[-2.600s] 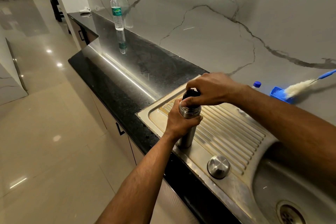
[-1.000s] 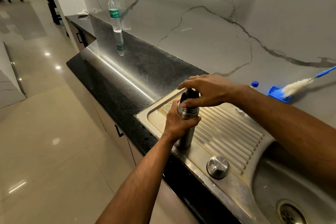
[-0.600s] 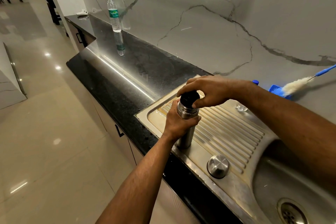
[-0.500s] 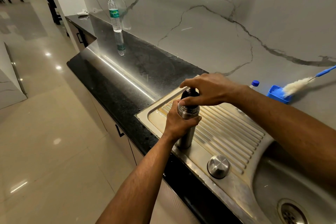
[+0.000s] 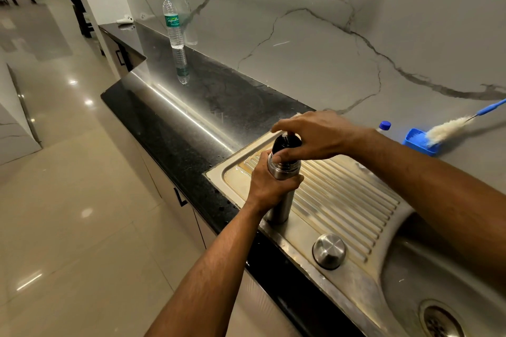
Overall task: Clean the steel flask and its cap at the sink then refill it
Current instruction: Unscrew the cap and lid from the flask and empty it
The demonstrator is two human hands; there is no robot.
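A slim steel flask (image 5: 279,206) stands upright on the ribbed drainboard (image 5: 347,200) of the steel sink. My left hand (image 5: 269,182) grips the flask around its upper body. My right hand (image 5: 312,135) comes from above and its fingers curl round the black stopper (image 5: 284,142) seated in the flask's mouth. A round steel cap (image 5: 329,250) lies by itself on the drainboard, near the front rim and to the right of the flask.
The sink basin with its drain (image 5: 440,321) is at the lower right. A blue tray (image 5: 420,142) with a fluffy bottle brush (image 5: 449,127) and a blue-capped bottle (image 5: 384,126) sit against the wall. A plastic water bottle (image 5: 173,23) stands far back on the black counter (image 5: 175,128).
My right hand has been turning on the black stopper, regripping between frames. The flask and my left hand have stayed in place. The steel cap has not moved.
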